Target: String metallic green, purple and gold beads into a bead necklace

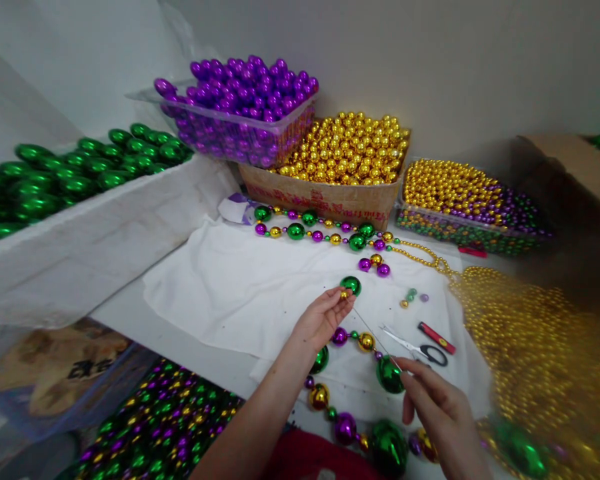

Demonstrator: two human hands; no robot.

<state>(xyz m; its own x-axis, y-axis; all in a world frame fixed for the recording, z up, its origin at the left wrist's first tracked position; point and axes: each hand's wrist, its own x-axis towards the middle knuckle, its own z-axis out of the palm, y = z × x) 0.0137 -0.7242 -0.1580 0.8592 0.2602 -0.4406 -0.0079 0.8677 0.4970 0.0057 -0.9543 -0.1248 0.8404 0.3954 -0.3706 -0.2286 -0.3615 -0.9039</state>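
Left hand (323, 317): ours, fingertips pinched on a small gold bead (345, 293), just beside a large green bead (351, 285).
Right hand (440, 407): ours, thumb and forefinger nipping the thread (375, 337) at its lower end.
Thread: we hold it taut between both hands, above the white cloth (240, 287).
Bead strand (365, 342): green, gold and purple, lying on the cloth under our hands.
Scissors (415, 348): on the cloth, near the right hand.
Red lighter (437, 337): just beside the scissors.
Purple bead tub (245, 100): at the back wall.

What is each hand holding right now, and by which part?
Left hand pinches the green bead at its lower edge, fingertips only; right hand pinches the near end of the thin thread running between them.
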